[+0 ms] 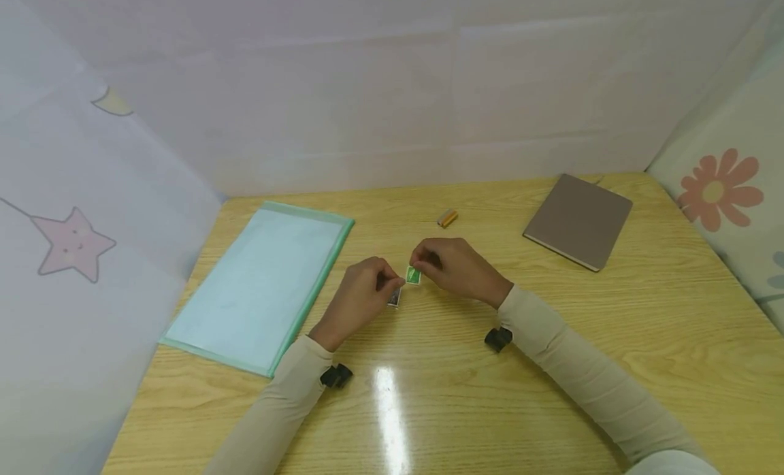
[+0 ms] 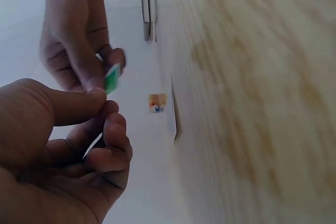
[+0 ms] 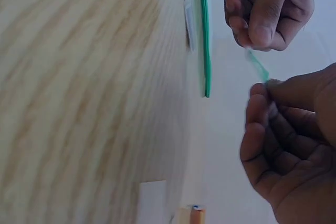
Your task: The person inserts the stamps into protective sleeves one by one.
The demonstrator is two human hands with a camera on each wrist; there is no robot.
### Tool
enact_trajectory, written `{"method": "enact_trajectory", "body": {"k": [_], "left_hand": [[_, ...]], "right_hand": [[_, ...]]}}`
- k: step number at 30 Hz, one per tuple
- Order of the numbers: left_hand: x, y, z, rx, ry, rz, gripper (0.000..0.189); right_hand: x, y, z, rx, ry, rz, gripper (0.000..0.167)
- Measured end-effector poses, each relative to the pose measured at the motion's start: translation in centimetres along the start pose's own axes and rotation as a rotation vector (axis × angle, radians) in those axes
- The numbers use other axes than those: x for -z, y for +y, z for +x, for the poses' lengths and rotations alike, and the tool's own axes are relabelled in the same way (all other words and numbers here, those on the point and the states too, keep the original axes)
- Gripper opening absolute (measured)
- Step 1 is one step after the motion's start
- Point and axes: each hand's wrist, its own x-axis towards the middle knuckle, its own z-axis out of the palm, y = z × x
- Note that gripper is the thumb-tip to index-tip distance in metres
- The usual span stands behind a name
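Note:
A small green stamp (image 1: 413,276) with a white border is held up over the table between my two hands. My right hand (image 1: 456,265) pinches its upper edge between thumb and forefinger. With thumb and fingertips together, my left hand (image 1: 361,295) pinches the corner nearest it. In the right wrist view the green stamp (image 3: 257,65) appears as a thin, slightly blurred strip spanning both sets of fingertips. Just below the left fingertips, a dark stamp-like piece (image 1: 395,298) with a pale border lies on the table, partly covered by that hand.
A clear folder (image 1: 257,277) with a green edge lies on the left of the wooden table (image 1: 441,407). At the back right is a brown notebook (image 1: 578,220). A small orange and grey item (image 1: 448,218) sits beyond the hands, its kind unclear.

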Motion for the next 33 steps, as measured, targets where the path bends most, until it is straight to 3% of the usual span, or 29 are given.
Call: {"method": "enact_trajectory", "body": {"k": [6,16,22,27,33], "left_hand": [[0.0,-0.2,0.0,0.002,-0.047,0.023,0.012],[-0.1,-0.3,0.0,0.005,-0.084,0.042,0.013],[-0.2,-0.3,-0.1,0.009,-0.084,0.048,0.014],[-0.3,-0.3,0.0,0.014,-0.09,0.054,0.015],[-0.4,-0.3,-0.1,0.029,-0.109,0.043,0.015]], "right_hand": [[-0.9,1.3,0.0,-0.129,-0.126,-0.047,0.008],[-0.9,1.5,-0.1,-0.162,-0.112,-0.077,0.009],[0.5,1.4,-0.2,-0.159,-0.127,-0.113,0.012],[2.6,1.8,-1.0,-0.152,-0.241,-0.163,0.01],[4.4,2.7,-3.3,-0.161,-0.343,-0.154,0.019]]}}
